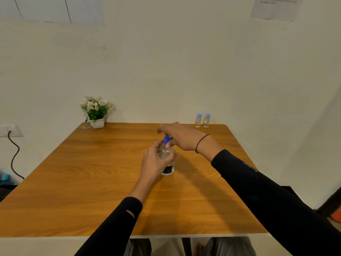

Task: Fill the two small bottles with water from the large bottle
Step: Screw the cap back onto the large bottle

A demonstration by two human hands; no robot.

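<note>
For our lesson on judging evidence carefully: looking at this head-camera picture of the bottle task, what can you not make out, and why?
- Water level in the large clear plastic bottle: head view, hidden by the left hand.
- Whether its dark blue cap is loosened: head view, right hand covers it.
- Contents of the two small blue-capped bottles: too small and far.
- Text on the white paper sheet: blurred and cut off by the top edge.
</note>
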